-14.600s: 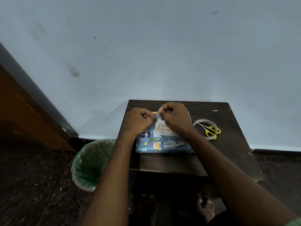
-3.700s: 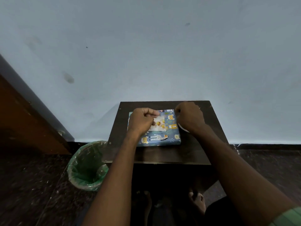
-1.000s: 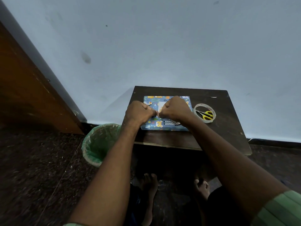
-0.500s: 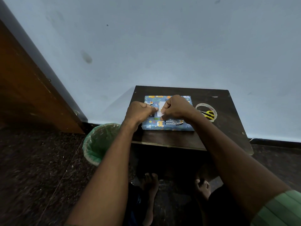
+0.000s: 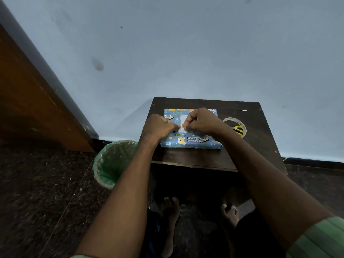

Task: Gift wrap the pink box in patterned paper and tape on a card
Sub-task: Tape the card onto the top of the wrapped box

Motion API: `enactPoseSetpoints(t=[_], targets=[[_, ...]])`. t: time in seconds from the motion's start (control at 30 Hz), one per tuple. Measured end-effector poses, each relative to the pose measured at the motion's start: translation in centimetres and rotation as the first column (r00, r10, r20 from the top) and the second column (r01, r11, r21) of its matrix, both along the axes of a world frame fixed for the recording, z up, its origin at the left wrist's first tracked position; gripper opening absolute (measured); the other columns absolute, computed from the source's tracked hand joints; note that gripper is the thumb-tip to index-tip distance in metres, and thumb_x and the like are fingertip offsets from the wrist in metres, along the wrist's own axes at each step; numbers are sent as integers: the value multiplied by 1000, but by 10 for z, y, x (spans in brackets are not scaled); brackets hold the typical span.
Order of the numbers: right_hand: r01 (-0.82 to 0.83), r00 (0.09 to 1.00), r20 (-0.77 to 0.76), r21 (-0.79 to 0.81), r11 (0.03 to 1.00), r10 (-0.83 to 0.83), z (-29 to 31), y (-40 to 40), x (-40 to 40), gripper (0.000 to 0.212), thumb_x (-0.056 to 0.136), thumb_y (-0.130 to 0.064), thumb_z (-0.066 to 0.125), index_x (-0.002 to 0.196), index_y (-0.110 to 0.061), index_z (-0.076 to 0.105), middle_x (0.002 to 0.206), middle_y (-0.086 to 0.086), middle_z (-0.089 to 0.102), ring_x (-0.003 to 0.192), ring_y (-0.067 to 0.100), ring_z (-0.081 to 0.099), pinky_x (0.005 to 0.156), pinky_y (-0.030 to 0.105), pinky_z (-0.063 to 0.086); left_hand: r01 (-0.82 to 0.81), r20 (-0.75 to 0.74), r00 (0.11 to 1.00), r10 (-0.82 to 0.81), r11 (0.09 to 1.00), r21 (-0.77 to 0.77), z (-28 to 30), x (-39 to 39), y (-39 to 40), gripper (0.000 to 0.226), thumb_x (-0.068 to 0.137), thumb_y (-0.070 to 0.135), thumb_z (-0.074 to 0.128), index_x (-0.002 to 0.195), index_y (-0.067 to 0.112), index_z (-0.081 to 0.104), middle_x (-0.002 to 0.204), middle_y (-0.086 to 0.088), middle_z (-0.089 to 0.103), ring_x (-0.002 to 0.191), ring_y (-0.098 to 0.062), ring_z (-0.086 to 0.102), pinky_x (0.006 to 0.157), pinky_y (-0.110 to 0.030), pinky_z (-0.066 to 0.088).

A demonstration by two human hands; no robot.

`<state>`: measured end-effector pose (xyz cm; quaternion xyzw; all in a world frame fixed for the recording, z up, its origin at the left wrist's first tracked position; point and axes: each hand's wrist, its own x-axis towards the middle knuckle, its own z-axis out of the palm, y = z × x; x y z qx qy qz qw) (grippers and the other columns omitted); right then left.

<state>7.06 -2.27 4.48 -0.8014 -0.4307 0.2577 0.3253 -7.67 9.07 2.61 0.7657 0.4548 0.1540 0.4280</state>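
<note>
Mostly done: box (image 5: 190,140) fully wrapped in blue animal-print paper, lying flat on dark table (image 5: 256,138). White card (image 5: 182,122) sits on top. Left hand (image 5: 158,128) and right hand (image 5: 202,120) both curled, fingertips pressing card's near edge, probably fixing tape. Tape roll (image 5: 235,124), yellow scissors (image 5: 239,130) just right.
</note>
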Motion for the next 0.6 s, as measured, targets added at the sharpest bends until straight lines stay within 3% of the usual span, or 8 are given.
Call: enactPoseSetpoints(t=[0.1,0.2,0.33,0.43,0.53,0.6], targets=[[30,999,20,13,999,-31,-3,2,-4,3,79,-9,82,78,-7,79,64,-3,72,58,12,62,59,31,53,4,-33,999,-2,998,60,1,1,-2,14,75,29,88,73,15,84,78,-1,79,80,-19,75,70,-33,57],[56,993,105,0,998,-56,-6,5,-9,17,73,-16,91,78,-7,78,69,-3,73,63,11,63,63,28,53,0,-67,998,8,993,118,2,0,-3,15,76,31,87,73,16,83,77,3,79,76,-14,72,69,-30,54],[87,986,142,-9,996,-85,-9,9,-11,18,69,-13,93,75,-8,78,72,-1,75,63,8,64,65,27,54,-24,-114,992,44,985,173,0,1,-5,17,72,37,87,70,22,79,75,11,75,79,-14,72,70,-28,53],[128,988,85,-12,992,-126,-8,10,-12,18,67,-10,94,74,-7,78,72,0,75,64,9,65,64,28,53,-53,-147,985,86,976,213,0,2,-5,33,66,45,94,85,24,77,92,14,73,89,-16,69,76,-30,53],[145,988,54,-21,989,-144,-9,10,-12,14,71,-7,91,77,-7,78,75,1,76,68,12,66,63,28,53,-74,-200,973,115,977,199,0,1,-2,58,67,52,96,105,24,62,115,5,65,104,-22,65,81,-33,49],[164,984,65,-4,986,-164,-11,11,-11,8,75,-8,86,75,-7,78,73,0,74,67,12,65,61,27,50,-79,-234,965,121,980,181,0,4,-2,57,70,49,94,110,26,61,125,1,64,115,-26,66,87,-36,52]])
